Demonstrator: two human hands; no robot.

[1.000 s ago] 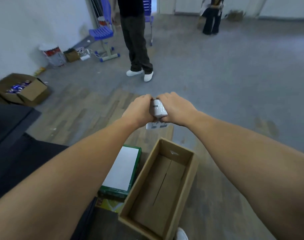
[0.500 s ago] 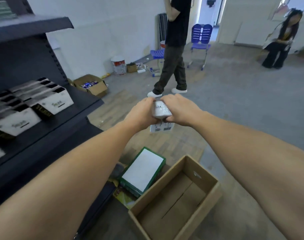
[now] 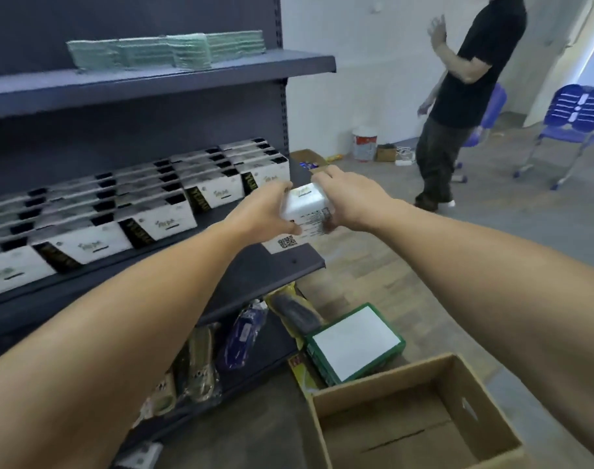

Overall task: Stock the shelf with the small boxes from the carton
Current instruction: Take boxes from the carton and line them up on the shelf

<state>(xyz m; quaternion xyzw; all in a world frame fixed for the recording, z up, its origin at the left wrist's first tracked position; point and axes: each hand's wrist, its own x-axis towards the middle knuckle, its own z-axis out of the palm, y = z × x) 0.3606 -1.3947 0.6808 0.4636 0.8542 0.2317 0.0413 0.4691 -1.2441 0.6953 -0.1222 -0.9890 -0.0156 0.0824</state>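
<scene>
Small boxes (image 3: 305,211), a white stack, are held pinched between left hand (image 3: 265,214) and right hand (image 3: 349,198), fingers curled round the sides, just above the free right end of the shelf (image 3: 288,265). Rows of same boxes (image 3: 160,211) are already stocked to the left. Carton (image 3: 420,418) appears emptied, so approx. last batch is judged left; setting down not yet done.
</scene>
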